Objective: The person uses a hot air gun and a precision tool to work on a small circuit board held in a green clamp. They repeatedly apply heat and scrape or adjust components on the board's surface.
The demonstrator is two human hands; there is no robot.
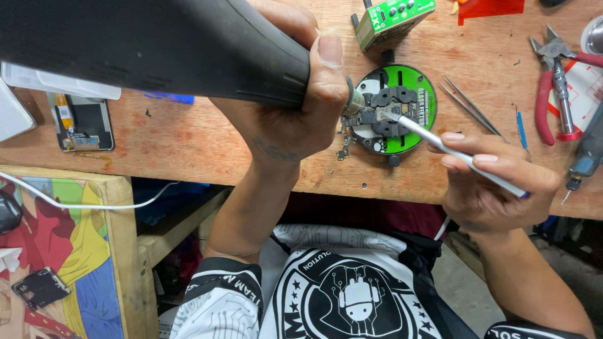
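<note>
On the round green board-holder (419, 119), the small clamped circuit board (377, 115) is mid-rework: the left hand (295, 107) grips a black hot-air handle (157, 47) over it, while the right hand (496, 182) pinches silver tweezers (452, 152) on a part not yet lifted.

A dark phone screen (80, 123) lies flat at the desk's (207, 135) left; a red sheet (490, 9) lies at the far edge.

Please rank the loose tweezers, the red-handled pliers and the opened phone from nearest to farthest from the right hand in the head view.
From the right hand:
1. Tweezers, on the bench just above it.
2. Red-handled pliers, farther up toward the right edge.
3. Opened phone, far across at the left.
</note>
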